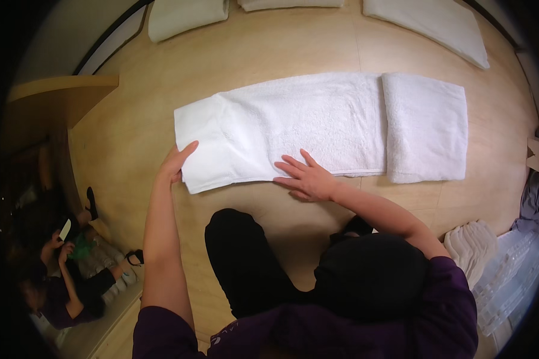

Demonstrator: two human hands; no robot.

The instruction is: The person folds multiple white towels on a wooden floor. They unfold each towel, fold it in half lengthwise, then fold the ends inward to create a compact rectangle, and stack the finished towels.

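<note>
A long white terry towel point(323, 121) lies spread across the wooden floor in front of my knees. Its right end is doubled over into a thick folded section point(426, 128). At the towel's left end, my left hand point(177, 161) grips the edge, thumb on top and the other fingers mostly hidden beneath. My right hand point(307, 177) rests flat with fingers spread on the near edge, around the middle of the towel. Soft wrinkles run through the cloth between my two hands.
Along the far side lie white folded textiles point(188, 18), another at right point(431, 27). A wooden ledge point(63, 85) juts in at left. Below it another person point(67, 287) sits holding a pale flat object. Beige folded cloths point(469, 247) and clear plastic packaging point(507, 278) lie at right.
</note>
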